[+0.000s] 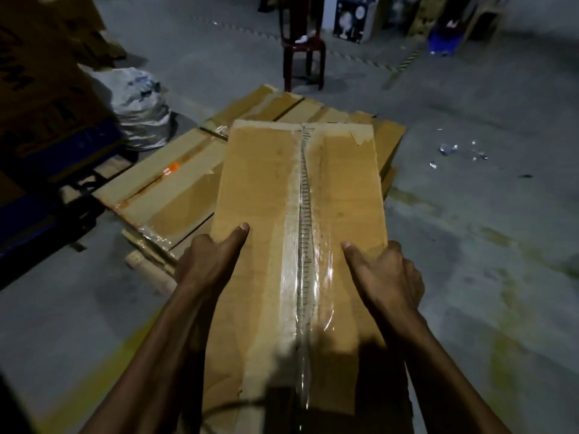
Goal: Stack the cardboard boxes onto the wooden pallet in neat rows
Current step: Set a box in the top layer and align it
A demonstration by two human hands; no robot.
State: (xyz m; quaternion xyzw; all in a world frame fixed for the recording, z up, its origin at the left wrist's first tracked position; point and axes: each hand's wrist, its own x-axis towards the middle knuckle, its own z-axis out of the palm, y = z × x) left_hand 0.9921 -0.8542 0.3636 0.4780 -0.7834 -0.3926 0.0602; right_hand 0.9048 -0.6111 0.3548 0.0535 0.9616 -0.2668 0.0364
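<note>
dim grey concrete floor [470, 245], red plastic chair [302, 48] beyond.

The near box [269, 214] is matt brown cardboard, its top seam sealed under a strip of clear glossy tape [302, 245] that wrinkles and catches the light; a patch of matt paper tape sits at its far right corner. The boxes [175, 186] lying past it on the left are the same dull cardboard, with shiny clear tape and an orange sticker. The floor [470, 230] is rough grey concrete, stained and scuffed, with worn yellow paint. A sack [141, 108] far left looks like crinkled, slightly glossy plastic. The chair [302, 54] far off is smooth red plastic. Shiny plastic scraps [454, 151] lie to the right.
</note>
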